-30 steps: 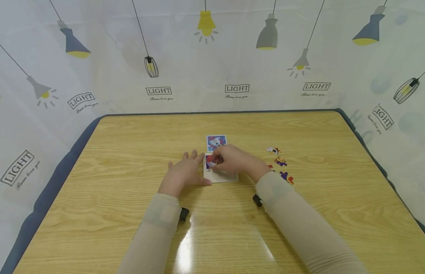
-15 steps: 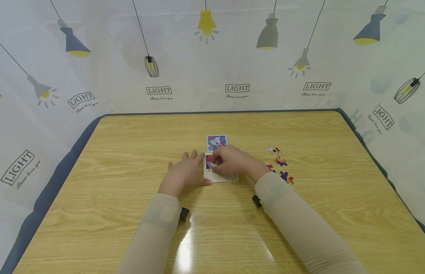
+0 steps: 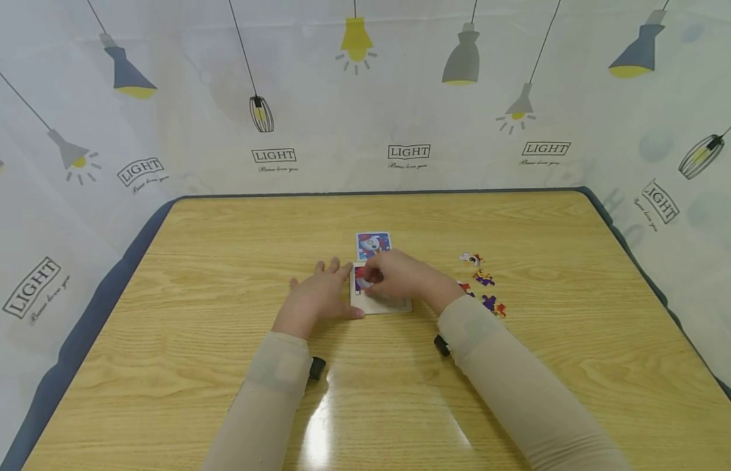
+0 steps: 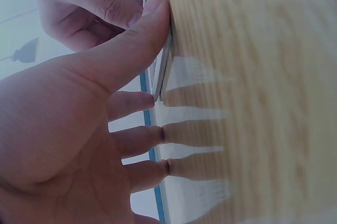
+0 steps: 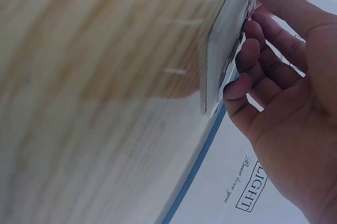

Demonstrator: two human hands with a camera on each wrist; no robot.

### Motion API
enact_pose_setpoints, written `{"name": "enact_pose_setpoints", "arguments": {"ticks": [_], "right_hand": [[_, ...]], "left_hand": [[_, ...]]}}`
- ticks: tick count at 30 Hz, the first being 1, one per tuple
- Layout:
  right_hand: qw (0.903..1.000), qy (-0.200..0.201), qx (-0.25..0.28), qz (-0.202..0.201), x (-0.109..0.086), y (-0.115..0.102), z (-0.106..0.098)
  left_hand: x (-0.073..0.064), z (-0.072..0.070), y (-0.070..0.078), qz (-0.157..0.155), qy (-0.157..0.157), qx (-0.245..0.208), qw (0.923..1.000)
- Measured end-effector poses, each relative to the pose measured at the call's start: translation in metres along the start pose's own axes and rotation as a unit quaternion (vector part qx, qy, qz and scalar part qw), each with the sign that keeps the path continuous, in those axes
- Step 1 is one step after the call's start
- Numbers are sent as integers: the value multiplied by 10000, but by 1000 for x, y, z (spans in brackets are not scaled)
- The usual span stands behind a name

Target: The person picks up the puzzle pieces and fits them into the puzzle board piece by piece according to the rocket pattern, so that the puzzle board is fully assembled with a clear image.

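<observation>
A pale square puzzle board [image 3: 379, 307] lies flat on the wooden table, with red, purple and white puzzle pieces [image 3: 360, 277] in its upper left corner. My left hand [image 3: 318, 296] has its fingers spread at the board's left side, and its thumb [image 4: 154, 10] rests on the near edge. Over the board, my right hand [image 3: 400, 273] pinches a puzzle piece down against the surface, thumb and index fingertips right at the laid pieces. Most of that piece is hidden by the fingers. In the right wrist view, the other fingers [image 5: 248, 58] curl close above the board [image 5: 226, 34].
A printed picture card [image 3: 371, 244] touches or nearly meets the board's far edge. To the right lie several loose puzzle pieces [image 3: 484, 279], some partly behind the right forearm. The table [image 3: 224, 261] ends at a patterned white curtain [image 3: 341, 118].
The right fingertips have settled slightly lower over the board, and the pale piece between them shows less than before. My left hand stays where it was.
</observation>
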State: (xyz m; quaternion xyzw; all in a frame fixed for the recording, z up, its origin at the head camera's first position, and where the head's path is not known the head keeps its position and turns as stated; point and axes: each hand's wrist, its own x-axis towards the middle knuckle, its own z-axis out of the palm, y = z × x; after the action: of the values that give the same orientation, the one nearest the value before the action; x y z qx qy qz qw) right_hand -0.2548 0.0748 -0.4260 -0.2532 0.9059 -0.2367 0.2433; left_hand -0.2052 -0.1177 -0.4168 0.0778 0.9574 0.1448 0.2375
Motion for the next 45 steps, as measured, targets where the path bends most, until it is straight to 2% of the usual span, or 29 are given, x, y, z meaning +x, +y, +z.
{"name": "enact_pose_setpoints", "arguments": {"ticks": [15,21,32,36,40,45], "right_hand": [[9997,97,-183,-159,-2,-3,-2],[9978,276,-357,-484,-4,-3,-11],[9975,338,-428,-455,-13,-6,-27],[9978,444,-281,-412,-19,-7,-31],[9974,615,119,-350,-25,-6,-35],[9927,1032,493,-383,-36,-5,-39]], "left_hand": [[-3,0,1,17,26,-29,10000],[-3,0,0,0,-1,-8,10000],[-3,-1,2,12,30,-8,10000],[-3,0,1,16,39,-20,10000],[-2,1,0,19,28,-41,10000],[-1,0,0,-2,11,-61,10000]]}}
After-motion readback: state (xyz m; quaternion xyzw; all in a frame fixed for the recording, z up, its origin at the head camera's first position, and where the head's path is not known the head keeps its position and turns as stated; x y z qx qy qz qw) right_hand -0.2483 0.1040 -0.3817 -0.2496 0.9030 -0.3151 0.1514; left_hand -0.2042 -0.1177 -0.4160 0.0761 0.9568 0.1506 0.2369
